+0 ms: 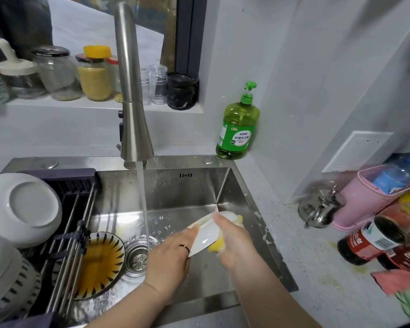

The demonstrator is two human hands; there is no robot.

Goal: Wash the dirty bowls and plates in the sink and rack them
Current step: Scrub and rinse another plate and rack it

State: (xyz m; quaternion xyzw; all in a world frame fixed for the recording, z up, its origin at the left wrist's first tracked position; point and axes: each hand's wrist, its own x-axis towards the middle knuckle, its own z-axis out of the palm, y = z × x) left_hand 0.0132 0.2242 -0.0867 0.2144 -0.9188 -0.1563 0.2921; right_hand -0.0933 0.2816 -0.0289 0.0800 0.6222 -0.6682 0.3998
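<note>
Over sink (175,192) | hands: left hand (168,254) grips plate (205,235), right hand (234,242) grips sponge (217,246) | patterned bowl (119,245): orange liquid (97,263)

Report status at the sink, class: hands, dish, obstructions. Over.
Left hand grips white plate, tilted over sink. Right hand presses yellow sponge on it. Patterned bowl dirty beside drain, partly under rack. Nothing blocking.

Faucet (133,95) over sink (251,209) centre; rack (76,223) blocks left.
</note>
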